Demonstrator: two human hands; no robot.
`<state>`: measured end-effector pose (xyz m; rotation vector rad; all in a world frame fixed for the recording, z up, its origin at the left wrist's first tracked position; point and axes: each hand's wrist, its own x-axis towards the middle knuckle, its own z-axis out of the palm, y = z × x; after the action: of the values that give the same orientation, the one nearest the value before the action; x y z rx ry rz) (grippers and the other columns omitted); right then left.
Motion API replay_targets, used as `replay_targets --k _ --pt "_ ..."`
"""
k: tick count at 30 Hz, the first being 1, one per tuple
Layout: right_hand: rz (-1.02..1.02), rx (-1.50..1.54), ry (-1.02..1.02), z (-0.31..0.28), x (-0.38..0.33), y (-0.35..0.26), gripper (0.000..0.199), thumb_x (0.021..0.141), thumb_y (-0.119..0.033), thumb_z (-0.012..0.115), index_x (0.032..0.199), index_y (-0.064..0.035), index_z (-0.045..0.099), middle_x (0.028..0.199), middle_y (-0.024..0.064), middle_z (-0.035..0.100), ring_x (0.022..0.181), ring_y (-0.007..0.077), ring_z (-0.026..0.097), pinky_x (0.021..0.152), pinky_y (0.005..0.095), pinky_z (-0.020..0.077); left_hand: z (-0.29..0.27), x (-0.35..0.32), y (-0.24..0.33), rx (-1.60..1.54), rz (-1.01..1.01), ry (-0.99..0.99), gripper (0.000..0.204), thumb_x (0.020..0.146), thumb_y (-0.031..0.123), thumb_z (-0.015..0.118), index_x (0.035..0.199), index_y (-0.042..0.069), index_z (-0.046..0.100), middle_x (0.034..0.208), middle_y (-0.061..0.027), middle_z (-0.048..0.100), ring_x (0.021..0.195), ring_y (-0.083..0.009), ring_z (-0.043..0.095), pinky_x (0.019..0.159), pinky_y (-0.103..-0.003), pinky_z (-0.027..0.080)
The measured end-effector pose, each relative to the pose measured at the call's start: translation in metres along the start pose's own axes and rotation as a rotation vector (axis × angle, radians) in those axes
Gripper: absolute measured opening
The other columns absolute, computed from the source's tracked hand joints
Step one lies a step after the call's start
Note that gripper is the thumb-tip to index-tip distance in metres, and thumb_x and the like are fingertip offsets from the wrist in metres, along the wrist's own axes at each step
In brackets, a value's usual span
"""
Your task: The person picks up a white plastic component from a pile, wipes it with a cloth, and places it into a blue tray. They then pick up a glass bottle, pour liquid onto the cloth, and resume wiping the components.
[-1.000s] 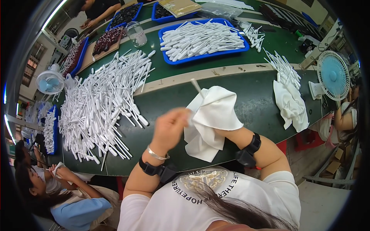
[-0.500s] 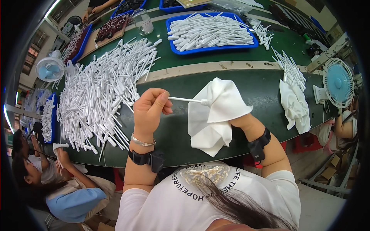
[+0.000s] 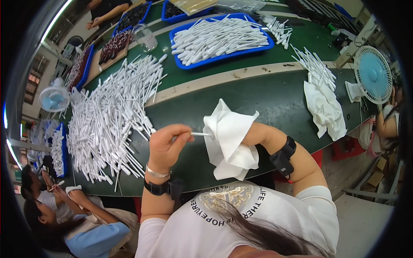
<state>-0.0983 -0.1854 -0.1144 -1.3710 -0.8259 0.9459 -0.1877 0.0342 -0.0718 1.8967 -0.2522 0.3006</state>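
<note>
Near the centre of the frame the left hand [image 3: 165, 144] pinches one end of a thin white stick [image 3: 198, 134] between thumb and fingertips; the stick's long axis runs almost level across the picture, its free end pointing toward the right and disappearing into a white cloth [image 3: 228, 142]; the right hand [image 3: 254, 134] is mostly hidden behind that cloth, closed around its folds, and how its fingers lie cannot be told; the cloth hangs bunched, its upper corners standing up and its lower folds drooping toward the person's chest; both hands hover above the near edge of a long dark green table [image 3: 275, 99], crossed by a pale strip; at left of centre a large heap of white sticks [image 3: 112, 124] spreads over the table; a blue tray [image 3: 180, 64] in the upper middle holds more of them; toward the right lie a smaller bundle of sticks [image 3: 316, 66] and a second white cloth [image 3: 327, 107]; a small blue fan [image 3: 372, 75] stands at the right edge, another fan [image 3: 53, 98] at the left; another seated person [image 3: 64, 215] shows in the lower left corner.
</note>
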Motion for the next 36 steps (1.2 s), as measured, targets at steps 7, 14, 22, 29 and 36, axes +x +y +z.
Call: replay_targets --k 7,14,22,29,36 --pt "-0.129 0.142 0.177 -0.004 -0.002 0.000 0.034 0.080 -0.015 0.057 0.112 -0.0044 0.050 0.106 0.0049 0.053 0.095 0.0137 0.049 0.083 0.0288 0.0406 0.007 0.017 0.023 0.193 0.179 0.012 0.004 0.075 -0.004 0.057 0.079 -0.003 0.058 0.068 -0.0085 0.060 0.061 -0.0142 0.060 0.055 -0.022 0.047" --pt "-0.390 0.624 0.538 -0.010 -0.003 0.000 0.032 0.084 -0.015 0.053 0.113 -0.0050 0.046 0.101 0.0031 0.051 0.089 0.0109 0.050 0.078 0.0264 0.0431 0.023 0.054 0.023 -0.003 -0.001 0.104 0.007 0.081 0.000 0.053 0.085 -0.005 0.055 0.072 -0.0099 0.060 0.060 -0.0160 0.059 0.057 -0.024 0.049" --pt "-0.657 0.726 0.707 -0.057 -0.005 0.012 0.020 0.084 -0.012 0.050 0.104 -0.0059 0.050 0.095 0.0027 0.052 0.084 0.0100 0.050 0.073 0.0241 0.0437 0.043 0.113 -0.018 -0.394 -0.178 0.153 0.013 0.083 0.007 0.053 0.090 -0.003 0.054 0.073 -0.0102 0.059 0.060 -0.0156 0.058 0.057 -0.026 0.049" --pt "-0.514 0.406 0.645 -0.038 0.002 0.016 0.017 0.085 -0.011 0.048 0.101 -0.0058 0.052 0.094 0.0027 0.053 0.085 0.0098 0.050 0.074 0.0241 0.0430 0.051 0.235 -0.042 -0.290 -0.098 0.177 0.016 0.084 0.010 0.050 0.091 -0.004 0.053 0.076 -0.0112 0.058 0.064 -0.0183 0.059 0.058 -0.027 0.050" --pt "-0.344 0.291 0.737 -0.026 -0.004 0.002 0.015 0.085 -0.013 0.048 0.096 -0.0041 0.053 0.090 0.0031 0.053 0.082 0.0109 0.050 0.072 0.0258 0.0427 0.083 0.330 -0.096 -0.269 -0.303 0.134 0.027 0.084 0.009 0.048 0.108 -0.004 0.044 0.084 -0.0160 0.058 0.071 -0.0226 0.061 0.063 -0.028 0.051"
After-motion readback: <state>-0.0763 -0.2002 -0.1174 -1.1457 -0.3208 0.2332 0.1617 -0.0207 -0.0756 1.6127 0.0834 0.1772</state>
